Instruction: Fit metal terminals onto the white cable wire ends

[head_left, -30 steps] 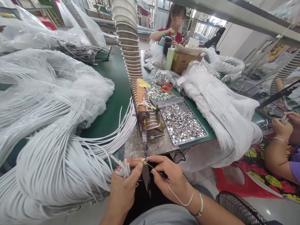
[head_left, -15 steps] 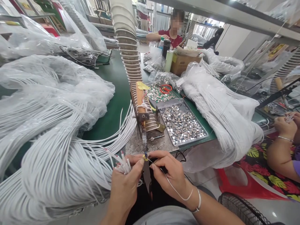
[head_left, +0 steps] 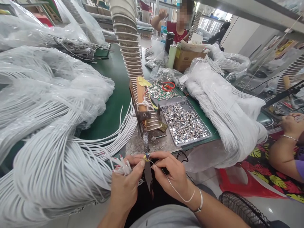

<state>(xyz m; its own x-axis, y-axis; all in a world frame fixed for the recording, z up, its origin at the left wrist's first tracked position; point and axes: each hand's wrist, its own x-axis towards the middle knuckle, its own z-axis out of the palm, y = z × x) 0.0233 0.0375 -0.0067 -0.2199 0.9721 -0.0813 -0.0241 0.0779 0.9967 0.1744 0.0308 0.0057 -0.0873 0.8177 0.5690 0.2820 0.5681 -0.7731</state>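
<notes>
My left hand (head_left: 125,186) is closed on a bunch of white cable ends (head_left: 122,166), pinching one small piece at the tip of a fixed soldering iron (head_left: 144,139). My right hand (head_left: 169,175) is closed in a pinch on a thin solder wire (head_left: 175,193) that loops back over my wrist; its fingertips meet the left thumb at the iron's tip. A big heap of white cables (head_left: 52,164) spills from the left to my left hand.
A metal tray of small shiny parts (head_left: 184,122) lies right of the iron on the green bench (head_left: 114,104). A ribbed duct (head_left: 129,44), red scissors (head_left: 168,86), bagged cables (head_left: 228,114), a fan (head_left: 242,210) and two other people's hands surround it.
Both hands stay pinched together at the iron's tip, with almost no movement. The person at the back has raised an arm.
</notes>
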